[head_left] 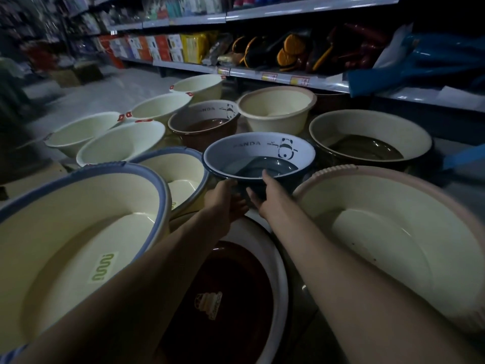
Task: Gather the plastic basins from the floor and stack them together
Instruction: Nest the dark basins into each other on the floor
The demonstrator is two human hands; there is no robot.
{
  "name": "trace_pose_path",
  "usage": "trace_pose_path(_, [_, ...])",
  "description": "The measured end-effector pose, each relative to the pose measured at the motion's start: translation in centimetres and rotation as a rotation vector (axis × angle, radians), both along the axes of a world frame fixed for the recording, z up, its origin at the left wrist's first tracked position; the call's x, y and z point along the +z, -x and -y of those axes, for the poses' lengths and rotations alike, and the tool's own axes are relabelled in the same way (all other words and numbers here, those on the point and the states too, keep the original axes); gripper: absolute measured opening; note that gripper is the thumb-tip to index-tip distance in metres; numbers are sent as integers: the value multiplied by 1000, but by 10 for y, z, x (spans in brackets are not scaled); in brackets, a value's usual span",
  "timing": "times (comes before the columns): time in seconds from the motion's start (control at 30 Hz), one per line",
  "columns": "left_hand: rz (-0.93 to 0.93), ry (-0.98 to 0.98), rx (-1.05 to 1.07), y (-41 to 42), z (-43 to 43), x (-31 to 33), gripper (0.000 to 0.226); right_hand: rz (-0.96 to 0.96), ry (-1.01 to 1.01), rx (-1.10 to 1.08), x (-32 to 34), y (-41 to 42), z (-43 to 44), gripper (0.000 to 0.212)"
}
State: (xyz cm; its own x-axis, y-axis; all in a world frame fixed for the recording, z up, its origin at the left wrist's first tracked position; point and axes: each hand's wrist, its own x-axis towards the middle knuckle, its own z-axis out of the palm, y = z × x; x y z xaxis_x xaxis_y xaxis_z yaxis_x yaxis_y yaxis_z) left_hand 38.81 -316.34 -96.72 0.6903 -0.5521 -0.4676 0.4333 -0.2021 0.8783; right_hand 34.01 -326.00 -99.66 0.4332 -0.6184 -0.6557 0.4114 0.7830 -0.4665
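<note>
From the head view, the left hand [223, 199] and right hand [263, 197] each curl round the near rim of the round dark-blue plastic panda basin [241, 151], amid cream basins [123, 143] on the floor. It looks light, stiff and slick; the rim seems the surest hold.

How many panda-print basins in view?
2. The dark blue basin, centre, gripped by left hand and right hand; the brown basin just behind it, leftward. Others may be hidden.
</note>
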Motion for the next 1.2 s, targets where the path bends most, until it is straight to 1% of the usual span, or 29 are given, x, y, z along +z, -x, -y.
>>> trace_pose_path(0.17, [-8,40,-36,5,-6,18,24,105,-42,-17,12,6,-18,48])
trace_pose_path(0.3, [25,29,-54,10,-13,35,21,91,-20,10,34,16,-24,52])
trace_pose_path(0.4, [72,16,-54,18,-22,57,18,93,17,51,56,33,-29,40])
trace_pose_path(0.47, [94,26,-38,22,-29,72,22,81,55,68,69,42,-33,31])
trace_pose_path(0.53, [117,49,-28,27,-40,90,27,71,93,76,82,45,-41,30])
trace_pose_path(0.6, [133,75,-33,32,-54,107,28,55,116,90,98,48,-55,29])
trace_pose_path(0.67, [139,91,-44,37,-74,124,23,57,157,118,118,50,-71,12])
trace_pose_path(0.7, [143,93,-45,39,-86,133,22,55,189,128,130,51,-80,9])
trace_pose_path(0.77, [152,109,-45,40,-111,149,29,50,242,147,154,53,-100,14])
trace_pose_path(0.8, [158,116,-47,39,-123,156,31,46,254,155,164,52,-108,12])
trace_pose_path(0.83, [166,129,-48,38,-136,165,29,49,257,154,175,51,-117,6])
trace_pose_path(0.87, [173,146,-46,37,-149,173,23,50,263,149,185,50,-127,11])
trace_pose_path(0.9, [178,162,-35,35,-161,181,17,38,277,143,193,50,-133,22])
trace_pose_path(0.93, [183,175,-16,32,-173,190,14,22,292,134,202,50,-140,28])
trace_pose_path(0.97, [190,183,4,29,-184,198,14,13,311,131,211,50,-147,27])
trace_pose_path(1.07, [219,228,70,17,-216,221,23,-57,400,151,235,55,-163,14])
trace_pose_path(1.13, [216,298,106,7,-237,234,38,-87,464,159,244,62,-170,6])
trace_pose_path(1.17, [206,346,126,3,-246,238,45,-83,493,154,247,66,-173,4])
trace_pose_path(1.2, [200,390,147,0,-255,241,49,-79,523,150,249,71,-174,9])
